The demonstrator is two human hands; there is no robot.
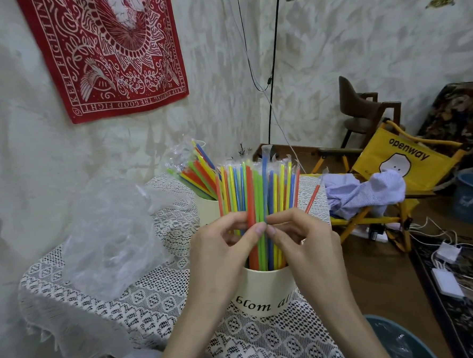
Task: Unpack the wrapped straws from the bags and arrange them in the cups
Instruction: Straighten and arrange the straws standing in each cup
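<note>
Head view: 1 near cup (264,293) at the surface's (159,299) front edge, packed with upright wrapped straws (255,194). Left hand (223,251) and right hand (302,238), fingers pinching the bundle mid-height. Risk: a sideways tug may tip the cup or spill straws over the edge. 1 far cup (205,208) behind, filled; empty bag (108,231) at left; nothing obstructs.
</note>
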